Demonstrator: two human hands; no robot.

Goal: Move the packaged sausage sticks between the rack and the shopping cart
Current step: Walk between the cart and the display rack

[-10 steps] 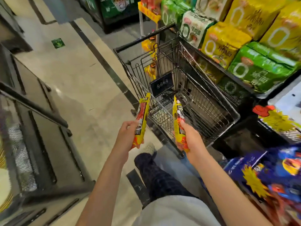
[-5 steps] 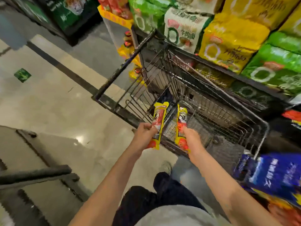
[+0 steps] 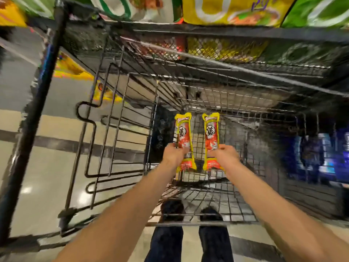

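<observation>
Gripping a yellow-edged red plastic sausage-stick packet [image 3: 184, 135] by its lower half in the left hand [image 3: 173, 154], and a matching second packet [image 3: 211, 135] likewise in the right hand [image 3: 225, 155]. Held upright, side by side at frame centre, within the black wire shopping cart [image 3: 117, 129], over its mesh bottom, probably for setting down together. At lower left, glossy beige tiled floor [image 3: 37, 167]; along the top edge, yellow and green snack bags [image 3: 236, 10].

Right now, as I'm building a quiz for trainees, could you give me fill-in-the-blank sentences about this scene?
The left hand grips the left pack, the right hand the right pack: ____ packs held.
Both sausage packs have ____ borders.
Both hands reach into a wire shopping ____.
Missing: two; yellow; cart.
</observation>
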